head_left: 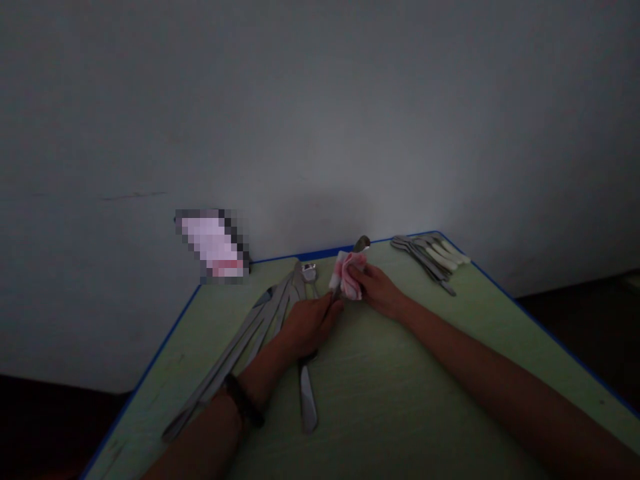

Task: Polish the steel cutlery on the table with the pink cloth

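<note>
A metal spoon (361,244) sticks up at the far middle of the green table (400,373). My left hand (307,325) is closed round its handle. My right hand (376,288) is closed on a pink and white cloth (346,275) that is wrapped about the spoon's shaft just below the bowl. A dark band sits on my left wrist. The scene is dim.
Several long metal utensils (250,340) lie in a row left of my hands, one more (307,400) under my left forearm. A pile of cutlery with pale handles (433,255) lies at the far right corner. A blurred pink and white object (215,245) leans at the wall.
</note>
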`<control>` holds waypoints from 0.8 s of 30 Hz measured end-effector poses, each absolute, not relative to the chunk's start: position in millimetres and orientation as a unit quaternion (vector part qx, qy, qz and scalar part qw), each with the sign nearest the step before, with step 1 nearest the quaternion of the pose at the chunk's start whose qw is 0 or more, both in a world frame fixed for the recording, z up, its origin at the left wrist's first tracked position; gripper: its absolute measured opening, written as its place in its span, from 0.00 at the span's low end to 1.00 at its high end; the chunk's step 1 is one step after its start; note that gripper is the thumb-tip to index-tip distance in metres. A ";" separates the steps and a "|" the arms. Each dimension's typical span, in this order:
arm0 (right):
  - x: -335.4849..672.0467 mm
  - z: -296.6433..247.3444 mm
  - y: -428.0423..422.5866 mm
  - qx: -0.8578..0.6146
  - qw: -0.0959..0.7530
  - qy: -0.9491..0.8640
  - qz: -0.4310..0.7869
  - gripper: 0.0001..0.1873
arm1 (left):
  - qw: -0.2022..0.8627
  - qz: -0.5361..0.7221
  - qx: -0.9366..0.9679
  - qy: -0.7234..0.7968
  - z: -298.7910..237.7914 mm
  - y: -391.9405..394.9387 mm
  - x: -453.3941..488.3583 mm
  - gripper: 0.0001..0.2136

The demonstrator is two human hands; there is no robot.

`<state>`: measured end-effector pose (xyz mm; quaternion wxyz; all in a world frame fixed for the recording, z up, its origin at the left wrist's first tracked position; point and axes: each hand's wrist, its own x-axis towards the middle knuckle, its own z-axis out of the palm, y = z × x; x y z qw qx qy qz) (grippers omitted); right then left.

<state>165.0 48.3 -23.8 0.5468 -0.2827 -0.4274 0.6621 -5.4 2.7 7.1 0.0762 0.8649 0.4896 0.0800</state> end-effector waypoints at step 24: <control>166.3 -21.4 57.7 -0.265 0.625 -0.303 0.669 0.12 | 0.062 0.074 0.888 0.450 6.0 1.7 -8.3 0.18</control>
